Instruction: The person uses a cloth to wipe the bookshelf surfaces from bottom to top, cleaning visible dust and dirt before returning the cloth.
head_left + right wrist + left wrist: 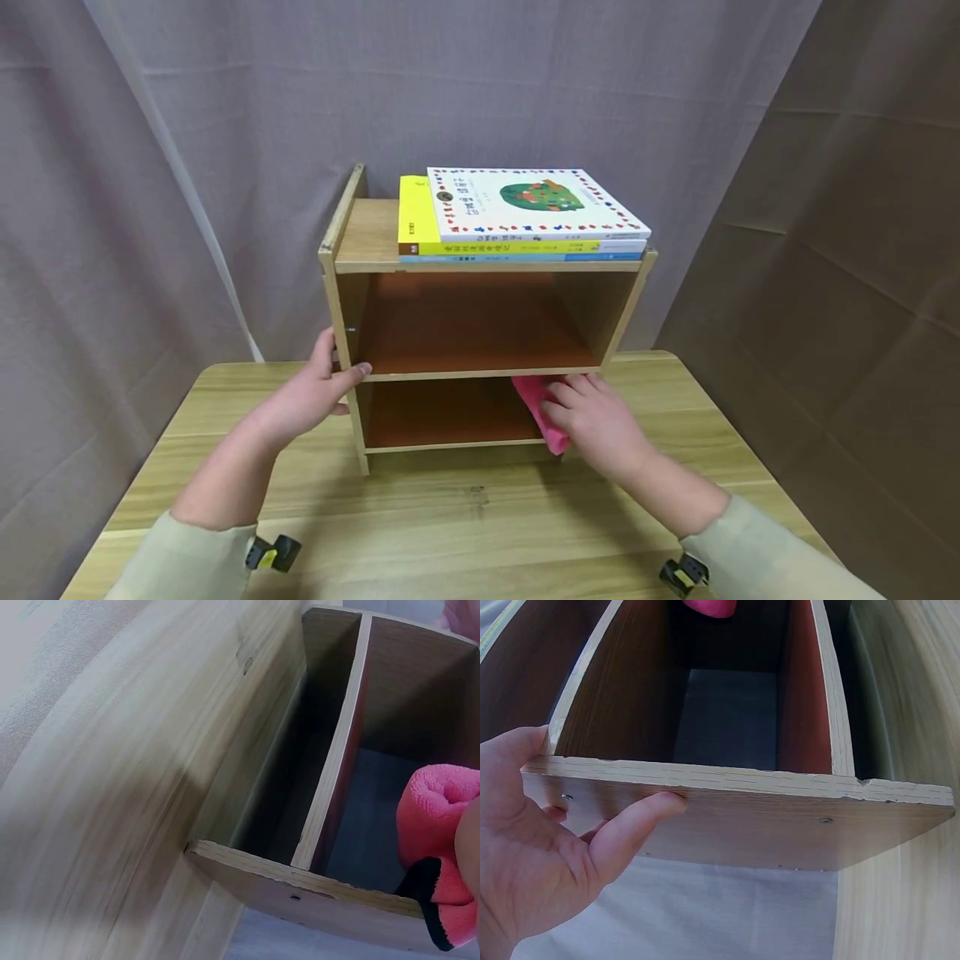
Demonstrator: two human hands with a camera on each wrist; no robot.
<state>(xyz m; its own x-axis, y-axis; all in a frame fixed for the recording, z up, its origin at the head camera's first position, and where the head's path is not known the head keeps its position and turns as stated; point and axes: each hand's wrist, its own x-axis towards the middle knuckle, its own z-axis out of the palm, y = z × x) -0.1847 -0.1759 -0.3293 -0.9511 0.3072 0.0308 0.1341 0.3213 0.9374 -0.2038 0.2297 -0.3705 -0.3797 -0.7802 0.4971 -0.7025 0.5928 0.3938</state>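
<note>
Two hands busy | left hand (311,398) grips shelf (480,321) side, probably steadying it | right hand (596,421) clamps pink cloth (538,400) at lower shelf | books (517,218) stacked flat on top

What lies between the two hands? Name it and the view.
The head view shows the small wooden shelf unit's open lower compartment between the left hand and the right hand, which holds a pink cloth.

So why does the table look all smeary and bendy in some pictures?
Head view: sharp and evenly lit, with the table only slightly bowed. Left wrist view: the table curves and smears along the right edge, while the left hand is clear. Right wrist view: the table streaks with blur; the pink cloth is sharper.
</note>
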